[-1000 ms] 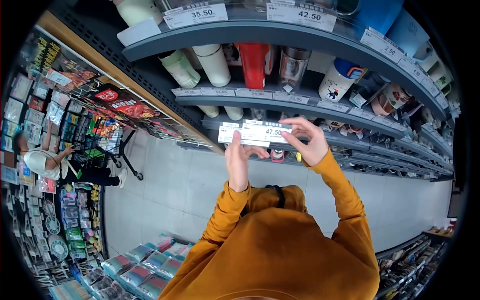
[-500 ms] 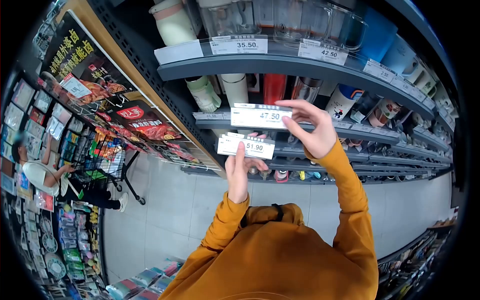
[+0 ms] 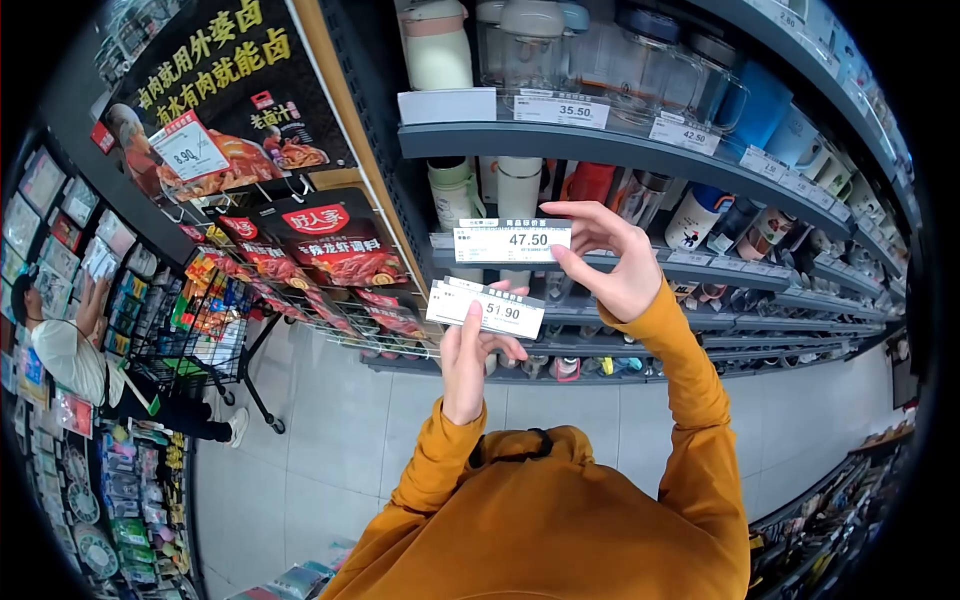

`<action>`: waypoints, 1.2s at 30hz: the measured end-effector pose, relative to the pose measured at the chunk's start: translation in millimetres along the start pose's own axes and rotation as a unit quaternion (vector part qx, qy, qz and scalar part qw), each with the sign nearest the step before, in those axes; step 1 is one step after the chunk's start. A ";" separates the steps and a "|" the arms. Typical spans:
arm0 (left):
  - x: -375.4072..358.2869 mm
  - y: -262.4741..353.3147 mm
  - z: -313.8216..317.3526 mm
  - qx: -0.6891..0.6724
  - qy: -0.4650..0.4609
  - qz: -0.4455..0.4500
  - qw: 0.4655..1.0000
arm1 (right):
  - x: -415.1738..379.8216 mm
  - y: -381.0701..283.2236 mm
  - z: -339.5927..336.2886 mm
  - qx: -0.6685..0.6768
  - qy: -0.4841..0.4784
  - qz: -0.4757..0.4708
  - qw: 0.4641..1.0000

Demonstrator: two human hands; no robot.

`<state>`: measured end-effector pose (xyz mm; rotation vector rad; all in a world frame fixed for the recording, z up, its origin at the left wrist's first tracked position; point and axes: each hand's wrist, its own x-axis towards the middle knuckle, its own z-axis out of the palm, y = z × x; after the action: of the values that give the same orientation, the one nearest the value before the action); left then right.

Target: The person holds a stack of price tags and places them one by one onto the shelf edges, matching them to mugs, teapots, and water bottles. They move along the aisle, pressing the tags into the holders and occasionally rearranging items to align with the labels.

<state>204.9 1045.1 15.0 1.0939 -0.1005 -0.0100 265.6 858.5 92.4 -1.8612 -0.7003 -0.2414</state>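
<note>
My right hand [image 3: 615, 258] pinches the right end of a white price tag [image 3: 500, 241] printed 47.50, held up in front of the shelf. Just below it, my left hand [image 3: 470, 360] grips a small stack of price tags [image 3: 505, 316], thumb on the front one, which reads 51.90. The stack tilts slightly down to the right. Behind the upper tag stand a green bottle [image 3: 453, 190] and a white bottle [image 3: 519, 188], their lower parts partly covered by it.
An upper shelf [image 3: 600, 145] holds glass jugs and cups above price labels. At left hang red seasoning packets [image 3: 335, 240] on a wire rack under a black poster [image 3: 210, 60]. A person [image 3: 70, 350] stands beside a shopping cart [image 3: 190, 330] further left.
The view has shifted, so the shelves and the poster sit further right. Both hands keep their tags; the lower stack now tilts more. The person with the cart stays at the left.
</note>
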 end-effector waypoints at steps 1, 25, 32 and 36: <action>-1.5 2.5 -4.7 -0.001 -0.002 -0.003 1.000 | 0.8 -1.6 4.4 -0.006 0.000 -0.003 1.000; -25.0 13.0 -44.2 -0.015 -0.058 -0.015 0.998 | 129.5 -16.0 2.8 -0.258 0.149 -0.213 0.931; -29.3 14.4 -48.1 -0.019 -0.021 -0.003 1.000 | 167.2 4.5 -0.3 -0.235 0.102 -0.188 0.948; -28.2 12.5 -49.4 -0.020 -0.007 0.000 1.000 | 167.1 8.8 -3.5 -0.219 0.078 -0.169 0.958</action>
<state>180.7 1096.3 1.4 1.0542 -0.1129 -0.0191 405.8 912.0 166.5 -2.0969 -0.9061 -0.8129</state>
